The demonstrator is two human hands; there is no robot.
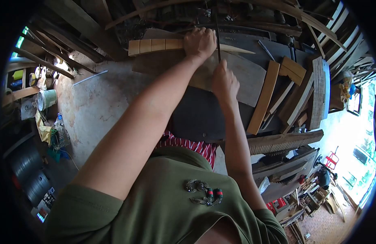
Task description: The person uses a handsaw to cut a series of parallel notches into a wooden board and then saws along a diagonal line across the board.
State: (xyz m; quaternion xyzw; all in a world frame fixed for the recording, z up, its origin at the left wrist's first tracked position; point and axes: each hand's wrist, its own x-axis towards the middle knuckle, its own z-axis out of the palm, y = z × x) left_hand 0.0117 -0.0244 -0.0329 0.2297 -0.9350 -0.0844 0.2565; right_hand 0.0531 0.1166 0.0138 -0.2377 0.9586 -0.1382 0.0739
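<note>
A light curved wooden piece (153, 46) with several dark lines across it lies on a flat board (245, 77) at the top of the view. My left hand (200, 42) is closed over this piece and presses it down; its pointed end (237, 49) shows to the right. Gripped in my right hand (226, 83) is the near end of a long, thin, dark saw (217, 34), seen edge-on. Its blade runs away from me, crossing the wooden piece right beside my left hand. My fingers hide the saw's handle.
To the right lie a plank (264, 97), a wooden block (292, 70) and several curved boards (296, 101). A metal rod (266, 50) rests near the board. Large toothed blades (277, 156) sit lower right. Timber leans at upper left; a bucket (47, 99) stands left.
</note>
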